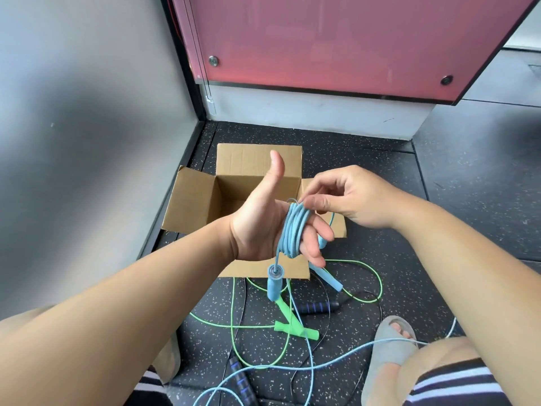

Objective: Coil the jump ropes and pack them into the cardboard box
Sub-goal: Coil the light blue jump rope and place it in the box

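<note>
Nothing readable turns up here. The cardboard box shows plain brown flaps and walls, with no print or label. The pink panel behind it carries no sign. Any marking on the blue jump rope or its handle is too small to tell.

Speckled floor: open cardboard box, grn rope, blk rope, tangled.

Head view, forward and down, close above cardboard box
</note>
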